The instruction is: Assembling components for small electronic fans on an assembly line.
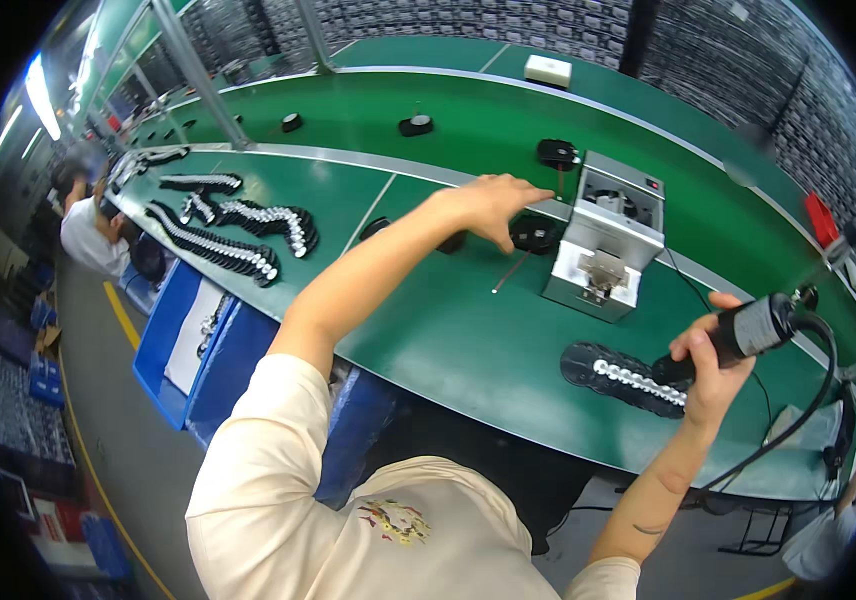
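My right hand [713, 375] grips a black cylindrical powered screwdriver [756, 326] with a pale label and a thick black cable. Its dark lower end is over the right end of an overlapping row of black round parts [598, 366] with silvery centres; whether it touches them I cannot tell. My left hand [493, 205] reaches across the bench with its fingers apart, holding nothing that I can see. Close to its fingertips lies a black round part [534, 234] with a thin red wire. To the right stands a silver metal fixture [596, 270] with a clamp-like front.
Long rows of black parts [213, 240] lie on the green bench [428, 330] at the left. A conveyor belt [488, 120] behind carries more black parts [415, 125]. Below the front edge is a blue bin [170, 345]. A person [93, 235] sits at the far left.
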`<state>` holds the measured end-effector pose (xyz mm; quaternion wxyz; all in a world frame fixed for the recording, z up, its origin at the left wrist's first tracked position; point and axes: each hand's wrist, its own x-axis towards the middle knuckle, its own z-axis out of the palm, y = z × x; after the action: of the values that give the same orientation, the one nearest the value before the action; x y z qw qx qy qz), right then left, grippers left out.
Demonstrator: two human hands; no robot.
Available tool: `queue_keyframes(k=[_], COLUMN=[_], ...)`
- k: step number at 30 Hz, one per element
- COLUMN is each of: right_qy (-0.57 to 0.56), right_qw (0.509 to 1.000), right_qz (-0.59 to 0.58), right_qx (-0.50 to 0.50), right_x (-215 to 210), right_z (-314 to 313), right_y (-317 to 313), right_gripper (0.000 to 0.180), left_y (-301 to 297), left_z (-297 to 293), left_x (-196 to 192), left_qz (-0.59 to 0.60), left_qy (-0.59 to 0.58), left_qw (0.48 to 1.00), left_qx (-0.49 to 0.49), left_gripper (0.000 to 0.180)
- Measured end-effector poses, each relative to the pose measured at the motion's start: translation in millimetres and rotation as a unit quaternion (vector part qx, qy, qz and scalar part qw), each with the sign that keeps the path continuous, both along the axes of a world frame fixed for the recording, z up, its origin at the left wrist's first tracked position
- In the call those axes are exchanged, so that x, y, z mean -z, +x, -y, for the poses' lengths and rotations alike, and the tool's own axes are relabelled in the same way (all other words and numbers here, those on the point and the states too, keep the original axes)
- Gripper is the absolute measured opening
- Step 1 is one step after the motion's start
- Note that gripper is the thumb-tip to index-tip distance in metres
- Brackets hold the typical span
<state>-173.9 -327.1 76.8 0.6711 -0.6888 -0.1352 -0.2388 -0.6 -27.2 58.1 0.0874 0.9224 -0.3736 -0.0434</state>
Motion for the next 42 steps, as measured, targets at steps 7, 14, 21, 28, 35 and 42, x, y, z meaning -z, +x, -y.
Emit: queue_keyframes(k=[7, 14, 21, 28, 35, 42], right_qy=[-0.016, -0.020, -0.009, 0.050, 0.042, 0.045], right_qw=[1.000, 1.000, 1.000, 0.999, 0.999, 0.999], right_qz=[0.011, -0.001, -0.009, 0.001, -0.008, -0.002], right_qx=[0.002, -0.001, 0.002, 0.005, -0.029, -0.017], right_x=[5.2, 3.9, 2.3, 4.3, 6.4, 7.4], right_z=[6.1, 0.2, 2.4, 12.6, 5.4, 14.1], right_y=[10.8, 10.3, 1.0, 12.4, 21.7, 22.4], right_gripper=[0.043, 0.043, 0.044, 0.045, 0.044, 0.045], left_y=[-4.7, -3.9, -7.5, -23.8, -26.0, -8.8], left_z=[-83.7, -52.7, -18.7, -113.0, -134.2, -80.2], left_x=[1.4, 22.3, 6.0, -20.7, 18.5, 13.9], left_qz=[-0.109, -0.029, -0.070, -0.157, -0.109, -0.128], left_qy=[0.131, 0.089, 0.082, 0.168, 0.088, 0.049], left_qw=[0.977, 0.987, 0.980, 0.938, 0.946, 0.957], left_qx=[-0.131, -0.130, -0.170, -0.261, -0.292, -0.254], left_gripper=[0.098, 0.081, 0.088, 0.099, 0.096, 0.107])
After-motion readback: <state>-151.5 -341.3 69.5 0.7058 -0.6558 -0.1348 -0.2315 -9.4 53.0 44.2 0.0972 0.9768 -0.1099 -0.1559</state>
